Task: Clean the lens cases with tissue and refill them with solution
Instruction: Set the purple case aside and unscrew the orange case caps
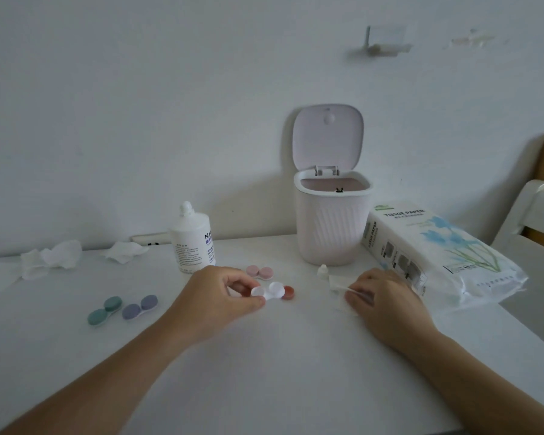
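My left hand [223, 296] pinches the left end of an open white lens case [269, 290] lying on the white table [264, 356]. A reddish-brown cap [288, 292] sits against the case's right side. My right hand [380, 301] grips a folded white tissue [339, 282] flat on the table. A closed pink lens case [259, 272] lies just behind the white one. A green case [105, 310] and a purple case [139, 306] lie to the left. The white solution bottle [193, 238] stands behind my left hand, and its small cap [322, 270] lies near the bin.
A small pale bin [332, 221] with its lid raised stands at the back. A tissue paper pack [437, 259] lies to its right. Crumpled tissues [54, 257] [124, 251] sit at the back left. A chair [531, 215] stands beyond the table's right edge.
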